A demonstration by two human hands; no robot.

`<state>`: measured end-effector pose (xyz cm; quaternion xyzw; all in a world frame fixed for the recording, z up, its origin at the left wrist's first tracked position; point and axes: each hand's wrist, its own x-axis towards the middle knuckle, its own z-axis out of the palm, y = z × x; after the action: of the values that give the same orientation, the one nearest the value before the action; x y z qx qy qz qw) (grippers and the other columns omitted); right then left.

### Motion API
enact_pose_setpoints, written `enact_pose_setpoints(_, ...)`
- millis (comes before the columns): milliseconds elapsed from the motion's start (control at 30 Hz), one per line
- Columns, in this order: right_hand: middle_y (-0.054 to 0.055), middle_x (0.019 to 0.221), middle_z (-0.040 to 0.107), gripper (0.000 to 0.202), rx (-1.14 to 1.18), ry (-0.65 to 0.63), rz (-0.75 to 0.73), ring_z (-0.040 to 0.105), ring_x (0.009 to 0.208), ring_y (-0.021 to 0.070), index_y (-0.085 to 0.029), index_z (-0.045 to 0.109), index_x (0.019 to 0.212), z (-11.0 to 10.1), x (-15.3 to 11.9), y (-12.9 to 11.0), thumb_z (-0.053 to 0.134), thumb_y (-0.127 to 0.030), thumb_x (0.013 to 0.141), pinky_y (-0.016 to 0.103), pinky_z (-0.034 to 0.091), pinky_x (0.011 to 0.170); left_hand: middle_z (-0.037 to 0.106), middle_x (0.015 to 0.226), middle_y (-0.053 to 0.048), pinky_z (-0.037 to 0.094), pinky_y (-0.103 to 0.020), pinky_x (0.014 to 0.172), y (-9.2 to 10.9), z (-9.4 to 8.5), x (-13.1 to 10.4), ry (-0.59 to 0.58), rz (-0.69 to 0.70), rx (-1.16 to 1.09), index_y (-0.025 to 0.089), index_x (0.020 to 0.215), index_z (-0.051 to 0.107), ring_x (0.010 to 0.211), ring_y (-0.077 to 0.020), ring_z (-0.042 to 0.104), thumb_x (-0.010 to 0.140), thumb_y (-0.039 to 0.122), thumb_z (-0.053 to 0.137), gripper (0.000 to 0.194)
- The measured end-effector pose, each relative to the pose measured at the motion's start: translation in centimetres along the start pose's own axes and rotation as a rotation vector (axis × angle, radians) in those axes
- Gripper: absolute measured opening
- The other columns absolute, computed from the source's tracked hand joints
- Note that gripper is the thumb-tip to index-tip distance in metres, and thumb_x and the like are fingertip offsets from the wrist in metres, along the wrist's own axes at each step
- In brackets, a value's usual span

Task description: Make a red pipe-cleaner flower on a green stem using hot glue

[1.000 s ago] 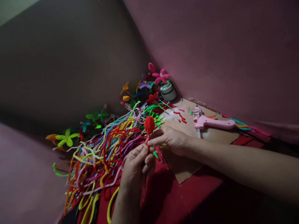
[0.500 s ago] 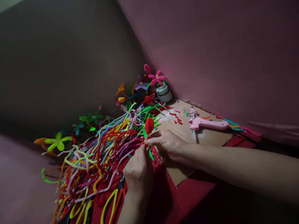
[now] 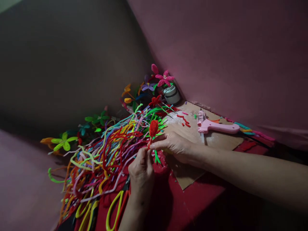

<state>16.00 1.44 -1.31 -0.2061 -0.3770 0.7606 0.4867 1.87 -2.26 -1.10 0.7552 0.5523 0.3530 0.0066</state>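
Observation:
A red pipe-cleaner flower bud (image 3: 153, 128) stands upright on its thin stem between my hands. My left hand (image 3: 141, 166) pinches the stem low down, fingers closed. From the right, my right hand (image 3: 172, 145) closes thumb and fingertips on the same stem just below the bud. Green pipe-cleaner ends (image 3: 157, 157) poke out beneath my right fingers; how they join the stem is hidden. Left of my hands spreads a heap of loose, many-coloured pipe cleaners (image 3: 108, 160).
A pink glue gun (image 3: 218, 127) lies on a brown board (image 3: 192, 179) with red snippets (image 3: 184, 120). Scissors with yellow handles (image 3: 114, 210) lie near my left wrist. Finished flowers, such as a pink one (image 3: 164, 78), stand by a grey-lidded container (image 3: 171, 94) in the corner.
The bud has turned on its stem, showing its ridged side now. The green ends below my right fingers have shifted. The whole view has moved slightly.

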Motion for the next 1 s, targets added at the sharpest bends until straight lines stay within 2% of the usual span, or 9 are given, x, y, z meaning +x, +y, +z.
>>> enact_pose_setpoints(133,-0.001,0.059,0.058,0.005,-0.061,0.023,-0.014,0.047,0.057,0.0085,-0.012,0.06,0.059,-0.2,0.1,0.0,0.065,-0.011,0.059,0.024,0.034,0.059,0.047,0.057,0.003,0.033,-0.019,0.047,0.4,-0.1,0.0,-0.069,-0.222,-0.263,0.018,0.079,0.06,0.048,-0.0084,0.039,0.083,0.03,0.051,0.016)
enact_pose_setpoints(233,-0.001,0.061,0.06,0.006,-0.003,0.026,0.026,0.05,0.058,0.0093,-0.012,0.061,0.063,-0.2,0.2,0.0,0.065,-0.01,0.058,0.024,0.035,0.058,0.041,0.052,0.006,0.029,-0.017,0.041,1.0,-0.3,0.2,-0.134,-0.424,-0.554,0.017,0.073,0.057,0.043,-0.0062,0.035,0.081,0.033,0.055,0.017)
enact_pose_setpoints(333,-0.003,0.059,0.059,0.008,0.047,0.025,0.069,0.051,0.055,0.009,-0.013,0.06,0.063,-0.3,0.3,0.0,0.066,-0.01,0.057,0.023,0.035,0.054,0.037,0.048,0.007,0.028,-0.015,0.037,1.3,-0.6,0.5,-0.201,-0.566,-0.873,0.016,0.07,0.054,0.038,-0.0044,0.031,0.08,0.031,0.057,0.018)
enact_pose_setpoints(467,-0.001,0.06,0.061,0.005,0.04,-0.092,0.049,0.053,0.057,0.0089,-0.012,0.062,0.061,-0.6,0.4,0.0,0.067,-0.012,0.059,0.023,0.037,0.06,0.035,0.047,0.009,0.029,-0.014,0.031,0.9,-0.8,0.7,-0.377,-0.656,-1.294,0.014,0.074,0.056,0.031,-0.0006,0.018,0.081,0.026,0.056,0.014)
enact_pose_setpoints(600,0.0,0.061,0.061,0.009,-0.01,-0.246,0.013,0.054,0.06,0.0097,-0.011,0.064,0.064,-0.9,0.4,0.0,0.065,-0.02,0.066,0.024,0.038,0.065,0.028,0.047,0.01,0.027,-0.012,0.027,0.3,-0.4,0.6,-0.48,-0.63,-1.557,0.013,0.074,0.057,0.03,0.0008,0.008,0.082,0.021,0.053,0.013)
enact_pose_setpoints(700,0.0,0.06,0.061,0.01,-0.009,-0.244,-0.027,0.054,0.059,0.0097,-0.01,0.064,0.062,-0.9,0.3,0.0,0.065,-0.02,0.066,0.024,0.038,0.064,0.028,0.048,0.01,0.027,-0.012,0.027,0.3,-0.2,0.6,-0.489,-0.62,-1.556,0.013,0.074,0.057,0.03,0.0002,0.008,0.084,0.022,0.051,0.014)
enact_pose_setpoints(800,0.0,0.057,0.06,0.009,0.004,-0.142,-0.015,0.053,0.055,0.0096,-0.01,0.063,0.061,-0.7,0.3,0.0,0.066,-0.017,0.063,0.024,0.039,0.061,0.032,0.047,0.009,0.029,-0.014,0.031,0.7,-0.2,0.7,-0.463,-0.628,-1.392,0.014,0.075,0.056,0.032,-0.0014,0.015,0.084,0.027,0.052,0.016)
enact_pose_setpoints(900,0.001,0.058,0.061,0.007,0.034,-0.02,0.018,0.052,0.053,0.0102,-0.01,0.063,0.061,-0.6,0.3,0.1,0.068,-0.015,0.059,0.025,0.041,0.058,0.04,0.049,0.007,0.032,-0.016,0.039,1.2,-0.2,0.5,-0.355,-0.552,-1.041,0.015,0.072,0.054,0.037,-0.0039,0.029,0.084,0.033,0.051,0.021)
enact_pose_setpoints(1000,0.001,0.059,0.062,0.008,0.044,0.03,0.016,0.053,0.055,0.0105,-0.01,0.064,0.062,-0.5,0.4,0.4,0.068,-0.013,0.057,0.025,0.041,0.058,0.046,0.054,0.004,0.034,-0.018,0.046,1.3,0.0,0.1,-0.209,-0.365,-0.587,0.016,0.074,0.056,0.047,-0.0071,0.04,0.084,0.034,0.051,0.021)
